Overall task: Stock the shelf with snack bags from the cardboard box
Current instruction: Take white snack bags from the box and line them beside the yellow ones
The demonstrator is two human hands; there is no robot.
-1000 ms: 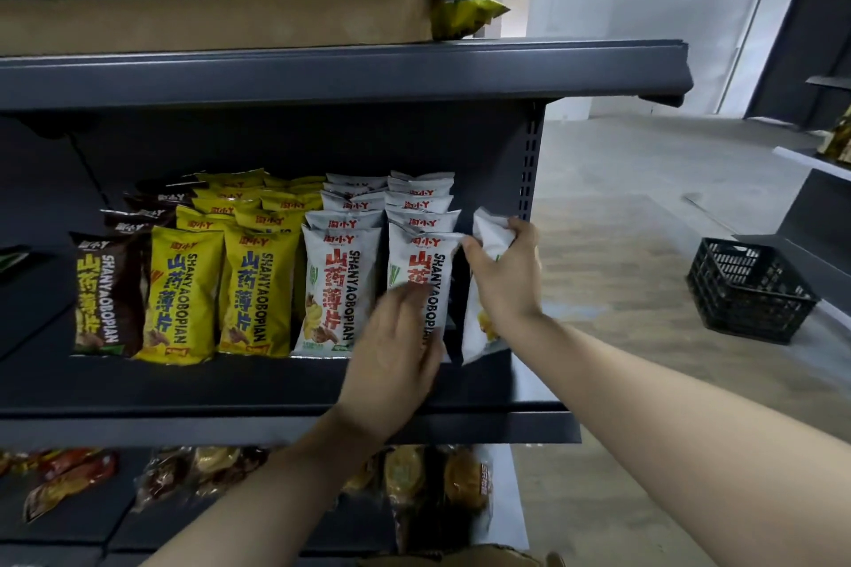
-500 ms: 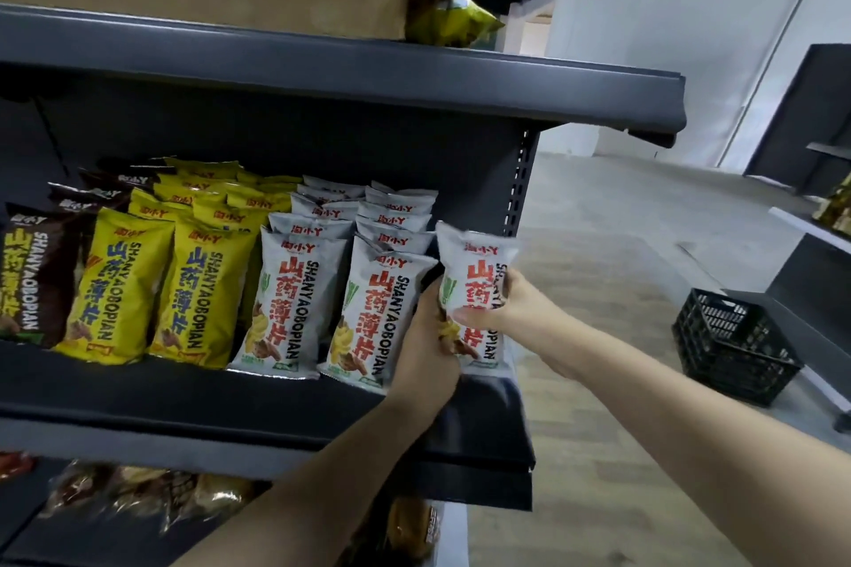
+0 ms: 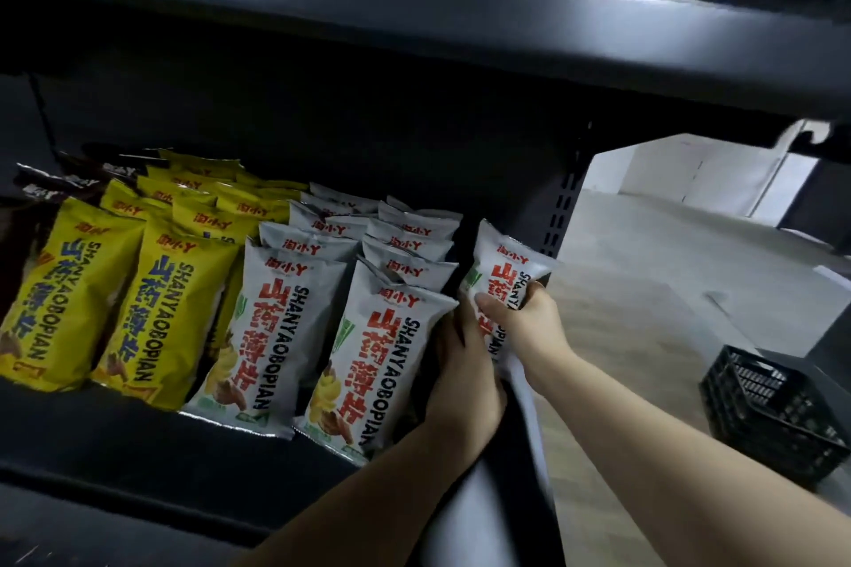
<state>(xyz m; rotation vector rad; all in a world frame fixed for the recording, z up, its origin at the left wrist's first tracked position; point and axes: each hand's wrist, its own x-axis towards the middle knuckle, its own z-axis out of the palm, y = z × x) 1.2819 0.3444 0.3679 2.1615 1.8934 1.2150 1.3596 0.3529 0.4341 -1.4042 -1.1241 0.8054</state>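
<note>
hands (image 3: 465, 378) (image 3: 525, 322) 2 | held white bag (image 3: 506, 265) 1 | crate (image 3: 773, 419) 1

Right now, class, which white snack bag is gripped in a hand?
The rightmost white bag, at the open end of the shelf: the right hand grips its middle, while the other white bags stand in rows.

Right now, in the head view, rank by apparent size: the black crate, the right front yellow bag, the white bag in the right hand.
1-2. Front yellow bag and black crate: look alike; the crate stands farther off, so unranked.
3. White bag in the right hand: smallest, partly hidden.
</note>
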